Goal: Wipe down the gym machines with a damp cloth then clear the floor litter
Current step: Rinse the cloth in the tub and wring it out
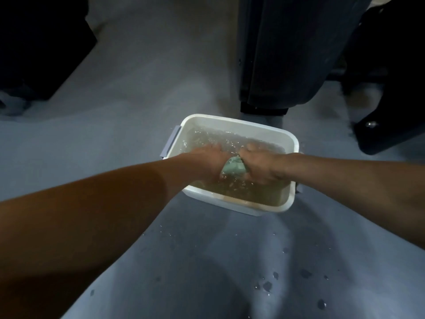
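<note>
Gripping a bunched pale-green cloth (233, 168), both hands (208, 161) (259, 165) in a rounded white plastic tub (232, 122) of rippled water.

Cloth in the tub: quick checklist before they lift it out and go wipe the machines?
1. Cloth held by both hands: ok, left hand and right hand grip it bunched between them.
2. Cloth wetted: ok, it sits at the water line in the tub.
3. Wrung out enough to be damp, not dripping: cannot tell.
4. Water clean: not ok, it looks yellowish and cloudy.
5. Floor dry near the tub: not ok, droplets are scattered in front of it.
6. Tub sitting flat on the floor: ok.
</note>
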